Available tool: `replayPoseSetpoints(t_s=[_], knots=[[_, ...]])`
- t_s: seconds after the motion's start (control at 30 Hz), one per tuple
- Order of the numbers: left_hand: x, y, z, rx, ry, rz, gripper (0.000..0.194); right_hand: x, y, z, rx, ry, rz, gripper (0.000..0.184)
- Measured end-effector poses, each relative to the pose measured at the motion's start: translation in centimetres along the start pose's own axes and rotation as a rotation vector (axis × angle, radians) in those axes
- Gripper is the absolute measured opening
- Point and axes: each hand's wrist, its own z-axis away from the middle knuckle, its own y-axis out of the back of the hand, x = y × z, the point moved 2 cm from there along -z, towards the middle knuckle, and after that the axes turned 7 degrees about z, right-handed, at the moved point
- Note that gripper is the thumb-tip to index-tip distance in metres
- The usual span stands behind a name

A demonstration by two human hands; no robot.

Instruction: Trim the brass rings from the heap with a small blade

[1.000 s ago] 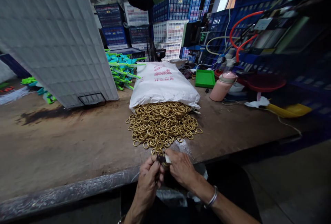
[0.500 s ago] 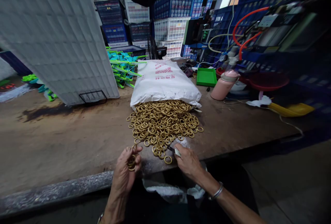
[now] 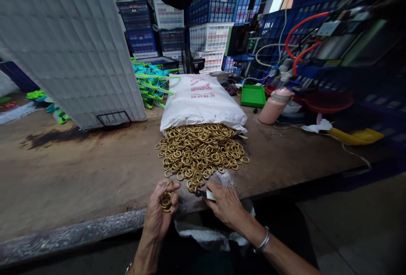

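Observation:
Several gold-coloured rings (image 3: 166,200) sit in my left hand (image 3: 160,211), its fingers curled around them. One more ring is pinched up near the thumb and fingertips. My right hand (image 3: 226,207) is closed around a small blade-like tool (image 3: 206,194) with a black tip and a whitish handle; its exact kind is hard to make out. That black tip points left, at the near edge of a heap of the same rings (image 3: 199,152). The heap spreads out from the mouth of a white sack (image 3: 203,101) with red print, lying on the wooden table (image 3: 104,169).
A tall grey-white ribbed panel (image 3: 79,50) stands at left, beside green and teal plastic parts (image 3: 152,82). To the right are a green tray (image 3: 253,95), a pink bottle (image 3: 275,106) and a machine with orange hoses (image 3: 296,50). Stacked crates (image 3: 209,36) fill the back.
My right hand has moved slightly left with the tool, its tip now over the heap's near edge. A loose ring there no longer shows. My left hand has shifted a little right.

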Motion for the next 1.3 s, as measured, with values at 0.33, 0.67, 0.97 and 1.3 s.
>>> replayPoseSetpoints(t_s=[0.33,0.67,0.97,1.3], knots=[[-0.3,0.2,-0.3,-0.017,0.123,0.14,0.018,0.4,-0.1,-0.3,0.065,-0.001,-0.065,0.009],[-1.4,0.3,-0.4,-0.028,0.105,-0.049,0.028,0.1,0.5,-1.3,0.064,-0.085,-0.378,0.014],[-3.5,-1.1,0.4,-0.07,0.133,-0.303,0.037,-2.0,1.9,-1.6,0.082,-0.017,-0.503,0.01],[-4.7,-0.7,0.3,-0.14,0.092,-0.464,0.032,-2.2,1.5,-1.4,0.041,0.009,-0.543,0.013]])
